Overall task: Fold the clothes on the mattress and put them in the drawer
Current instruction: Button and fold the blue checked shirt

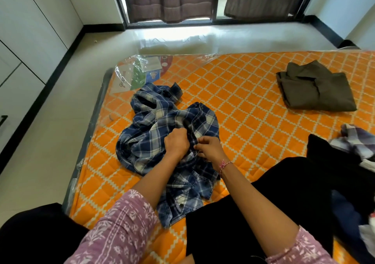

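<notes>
Blue plaid shirt lies crumpled near the mattress left edge. Left hand grip bunches fabric, right hand pinches the placket. Soft, light, floppy w/ no stiffness; prob best taken at collar or shoulders. Olive garment sits folded toward far right.

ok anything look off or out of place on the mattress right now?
Nothing damaged or spilled. The blue plaid shirt lies crumpled, both hands gripping it: left hand, right hand. The olive garment is already folded. An unsorted clothes pile sits at the right edge. The mattress keeps its plastic wrap.
</notes>
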